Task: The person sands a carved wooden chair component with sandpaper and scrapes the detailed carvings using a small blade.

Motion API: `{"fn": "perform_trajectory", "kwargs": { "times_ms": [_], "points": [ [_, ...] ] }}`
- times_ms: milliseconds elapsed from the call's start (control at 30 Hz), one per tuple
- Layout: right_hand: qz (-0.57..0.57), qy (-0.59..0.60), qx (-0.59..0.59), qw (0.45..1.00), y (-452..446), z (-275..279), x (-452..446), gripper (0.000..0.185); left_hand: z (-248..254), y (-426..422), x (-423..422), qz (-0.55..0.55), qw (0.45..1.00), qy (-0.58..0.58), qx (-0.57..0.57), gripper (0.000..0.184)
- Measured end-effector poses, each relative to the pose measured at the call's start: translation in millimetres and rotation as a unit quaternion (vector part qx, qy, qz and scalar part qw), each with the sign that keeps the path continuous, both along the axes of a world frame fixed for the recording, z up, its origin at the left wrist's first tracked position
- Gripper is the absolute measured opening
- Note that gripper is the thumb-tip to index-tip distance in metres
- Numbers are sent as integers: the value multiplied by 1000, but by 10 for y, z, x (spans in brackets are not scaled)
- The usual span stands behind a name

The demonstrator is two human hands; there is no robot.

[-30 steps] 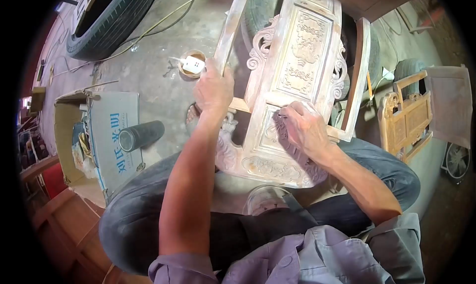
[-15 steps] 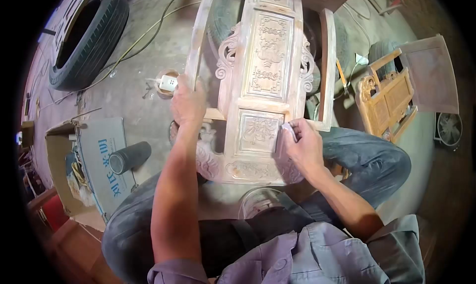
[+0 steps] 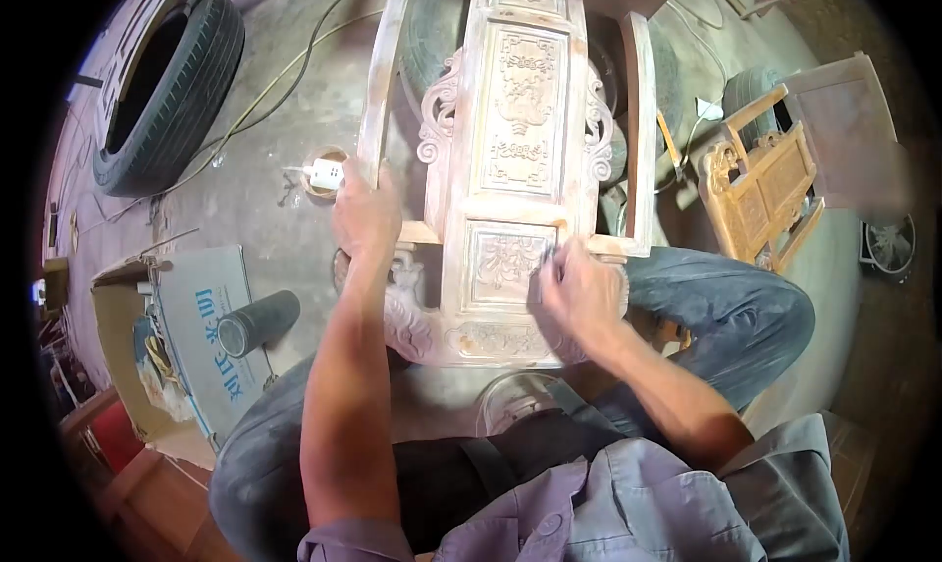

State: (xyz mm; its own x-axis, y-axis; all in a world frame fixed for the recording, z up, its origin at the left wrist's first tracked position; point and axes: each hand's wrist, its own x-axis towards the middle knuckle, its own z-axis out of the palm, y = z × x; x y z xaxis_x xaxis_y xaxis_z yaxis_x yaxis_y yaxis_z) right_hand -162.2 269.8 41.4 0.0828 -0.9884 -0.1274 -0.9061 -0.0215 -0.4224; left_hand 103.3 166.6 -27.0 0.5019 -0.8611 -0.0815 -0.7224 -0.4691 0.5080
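Observation:
A carved wooden chair, pale and dusty, lies before me with its back panel facing up. My left hand is wrapped round the end of its left wooden arm rail. My right hand is closed in a pinch on a small folded piece of sandpaper, mostly hidden by the fingers. Those fingers press at the right edge of the lower carved panel. The right arm rail stands just beyond that hand.
A tire stands at upper left, near cables and a white power strip. Below are a cardboard box and a grey cylinder. On the right sits another carved wooden chair, with a fan behind.
My right hand has shifted slightly left and down along the lower panel, turning so the sandpaper shows less. My left hand keeps its hold; the whole view has shifted a little.

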Motion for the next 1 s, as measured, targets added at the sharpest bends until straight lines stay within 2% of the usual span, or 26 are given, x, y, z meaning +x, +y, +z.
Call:
{"fn": "perform_trajectory", "kwargs": {
  "times_ms": [133, 300, 400, 467, 667, 733, 833, 933, 967, 1000],
  "points": [
    [3, -1, -65, 998, -181, -61, -16, 19, -12, -28, 19, -11, 1000, -3, 6, 50],
    [24, -37, -45, 998, 177, -121, -29, 22, -55, 4, 28, -19, 1000, -3, -21, 50],
    [13, -29, -4, 999, 113, -183, -70, 22, 13, -15, -1, -7, 1000, -7, 13, 49],
    [7, -34, -46, 998, -164, -145, -41, 18, 9, -20, 13, -8, 1000, -5, 21, 50],
    [-70, -109, -49, 990, 458, -159, -53, 20, 78, -10, -11, -11, 1000, 15, 17, 50],
    [-140, -118, 8, 983, 427, -148, -22, 20, 63, -4, -19, -15, 1000, 10, 17, 49],
    [-134, -99, 26, 986, 394, -204, -19, 20, 70, -3, -16, -22, 1000, 5, 15, 49],
    [-93, -101, -29, 990, 316, -199, -19, 18, 105, -14, -29, -18, 1000, 6, 13, 48],
    [-89, -120, -82, 985, 179, -257, -39, 18, 91, -10, -33, -15, 1000, -1, 11, 48],
    [-93, -120, -71, 986, 87, -253, -29, 19, 79, 2, -35, -12, 1000, -7, 10, 47]
  ]
}}
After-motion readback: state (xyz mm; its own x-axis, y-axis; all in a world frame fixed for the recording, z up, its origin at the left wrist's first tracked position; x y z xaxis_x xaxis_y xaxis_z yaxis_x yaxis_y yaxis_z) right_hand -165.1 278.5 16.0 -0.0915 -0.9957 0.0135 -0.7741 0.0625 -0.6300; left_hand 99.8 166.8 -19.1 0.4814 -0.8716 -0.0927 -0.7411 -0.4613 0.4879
